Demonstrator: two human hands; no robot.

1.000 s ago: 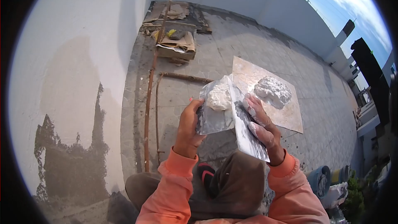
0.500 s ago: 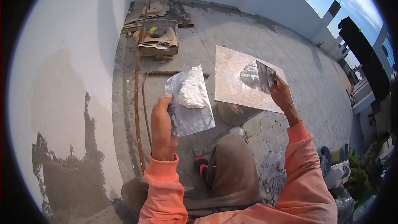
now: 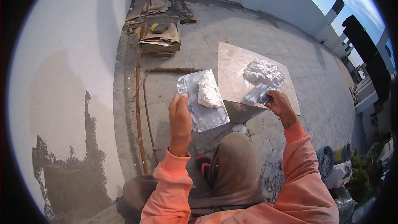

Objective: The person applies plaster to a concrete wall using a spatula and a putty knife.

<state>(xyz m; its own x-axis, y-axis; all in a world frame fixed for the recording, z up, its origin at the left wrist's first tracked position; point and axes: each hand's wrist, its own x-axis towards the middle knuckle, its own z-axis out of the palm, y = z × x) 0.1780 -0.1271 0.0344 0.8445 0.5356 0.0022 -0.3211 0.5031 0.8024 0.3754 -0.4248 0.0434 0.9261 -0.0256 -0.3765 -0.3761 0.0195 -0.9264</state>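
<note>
My left hand (image 3: 180,120) is closed on the left edge of a thin, flat metal sheet (image 3: 197,118), tilted and smeared with white. On its right side sits a thick lump of white plaster (image 3: 210,91). My right hand (image 3: 282,108) grips a putty knife (image 3: 256,94) with a broad blade, low over the front part of a pale square board (image 3: 231,68). A heap of white plaster (image 3: 264,73) lies on the board just beyond the blade. Under the board stands a bucket (image 3: 242,114), mostly hidden. The metal sheet's right edge is close to the board's left corner.
At left rises a white wall (image 3: 62,79) with a rough grey patch (image 3: 76,182) low down. A rusty rod (image 3: 139,99) and a bent pipe (image 3: 170,70) lie on the tiled floor. Farther off is a box with cardboard (image 3: 159,43). Buckets (image 3: 326,161) stand at lower right.
The putty knife has come from beside the heap toward the board's front edge, and its blade lies flatter. My left hand has moved right with the metal sheet, closer to the board.
</note>
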